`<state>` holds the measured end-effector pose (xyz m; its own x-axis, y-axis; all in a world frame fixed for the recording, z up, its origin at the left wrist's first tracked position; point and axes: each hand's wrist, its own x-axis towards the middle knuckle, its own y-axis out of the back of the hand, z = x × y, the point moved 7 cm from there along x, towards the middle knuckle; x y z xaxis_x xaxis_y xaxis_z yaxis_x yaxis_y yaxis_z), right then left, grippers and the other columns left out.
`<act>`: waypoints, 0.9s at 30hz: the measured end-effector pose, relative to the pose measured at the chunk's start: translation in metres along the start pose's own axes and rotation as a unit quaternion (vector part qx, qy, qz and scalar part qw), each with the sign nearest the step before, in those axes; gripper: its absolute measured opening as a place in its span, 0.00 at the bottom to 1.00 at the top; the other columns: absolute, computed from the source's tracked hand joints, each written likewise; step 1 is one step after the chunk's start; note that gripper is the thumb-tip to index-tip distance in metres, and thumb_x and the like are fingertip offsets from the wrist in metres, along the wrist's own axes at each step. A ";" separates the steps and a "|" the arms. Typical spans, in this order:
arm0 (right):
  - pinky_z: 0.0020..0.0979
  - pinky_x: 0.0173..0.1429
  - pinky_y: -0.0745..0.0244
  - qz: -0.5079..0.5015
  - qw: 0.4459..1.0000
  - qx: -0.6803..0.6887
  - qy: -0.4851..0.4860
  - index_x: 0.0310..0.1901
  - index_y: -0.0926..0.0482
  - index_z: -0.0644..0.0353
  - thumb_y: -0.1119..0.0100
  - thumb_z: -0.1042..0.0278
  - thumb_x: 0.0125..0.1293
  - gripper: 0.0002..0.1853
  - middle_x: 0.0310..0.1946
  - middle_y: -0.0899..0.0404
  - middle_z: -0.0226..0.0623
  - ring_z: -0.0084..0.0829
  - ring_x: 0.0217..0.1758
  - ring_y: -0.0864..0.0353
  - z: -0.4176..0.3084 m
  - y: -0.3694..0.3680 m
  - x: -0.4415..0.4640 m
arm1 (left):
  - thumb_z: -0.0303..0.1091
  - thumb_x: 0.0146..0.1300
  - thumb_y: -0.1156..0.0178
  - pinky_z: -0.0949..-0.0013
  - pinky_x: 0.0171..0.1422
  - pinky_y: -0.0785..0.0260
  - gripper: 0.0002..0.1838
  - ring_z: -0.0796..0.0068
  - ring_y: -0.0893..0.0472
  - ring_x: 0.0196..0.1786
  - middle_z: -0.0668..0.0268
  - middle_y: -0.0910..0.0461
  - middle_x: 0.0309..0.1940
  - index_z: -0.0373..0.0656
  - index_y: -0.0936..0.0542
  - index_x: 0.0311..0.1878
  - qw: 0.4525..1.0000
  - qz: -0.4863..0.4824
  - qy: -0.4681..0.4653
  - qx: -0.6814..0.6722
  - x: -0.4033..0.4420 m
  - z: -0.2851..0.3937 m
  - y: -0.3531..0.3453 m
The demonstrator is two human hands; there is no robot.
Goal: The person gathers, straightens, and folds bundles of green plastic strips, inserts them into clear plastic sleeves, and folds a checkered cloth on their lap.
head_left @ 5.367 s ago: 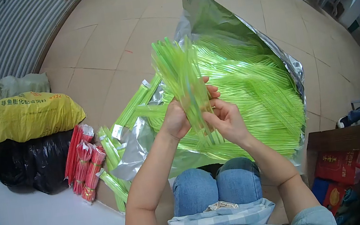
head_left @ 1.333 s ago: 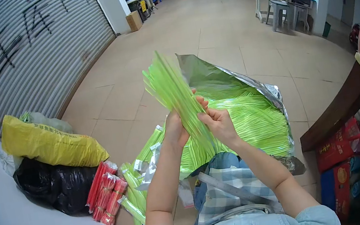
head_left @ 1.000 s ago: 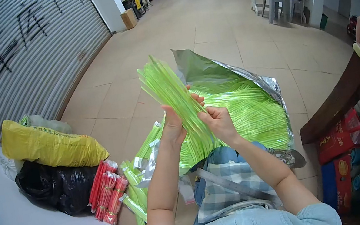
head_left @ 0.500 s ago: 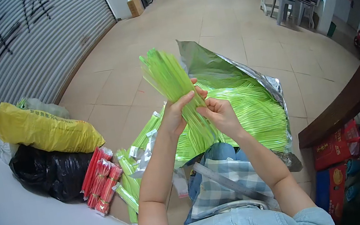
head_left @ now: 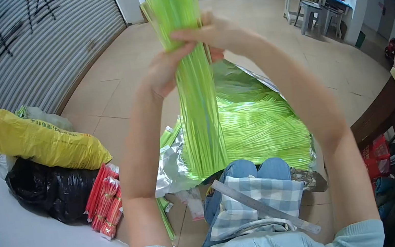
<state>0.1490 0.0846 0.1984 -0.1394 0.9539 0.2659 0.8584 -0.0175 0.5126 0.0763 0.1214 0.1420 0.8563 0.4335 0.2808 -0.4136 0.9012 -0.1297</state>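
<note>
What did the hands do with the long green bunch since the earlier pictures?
The left hand and right hand lifted the green bunch and brought it more upright; the right hand moved up to its upper part. The bunch stays held. The yellow sack, black bag and red bundles stayed put.

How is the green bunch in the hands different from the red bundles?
The green bunch is bright yellow-green; the red bundles are red. The green bunch is held up by the left hand and right hand; the red bundles rest beside the black bag, untouched. There is one green bunch but several red bundles. Both are made of long, thin pieces.
</note>
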 end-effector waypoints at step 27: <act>0.37 0.43 0.27 0.297 0.921 -0.206 0.144 0.32 0.23 0.72 0.40 0.55 0.50 0.22 0.30 0.22 0.52 0.44 0.36 0.21 -0.089 0.060 0.007 | 0.29 0.55 0.47 0.65 0.33 0.37 0.15 0.66 0.27 0.26 0.62 0.26 0.29 0.36 0.28 0.46 0.735 0.452 -0.192 0.466 -0.086 -0.057 -0.014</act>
<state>0.1555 0.0630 0.3038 0.1177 0.6216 0.7745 0.5745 -0.6787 0.4574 0.0257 0.0714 0.0654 0.0235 0.6588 0.7520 -0.9460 -0.2287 0.2299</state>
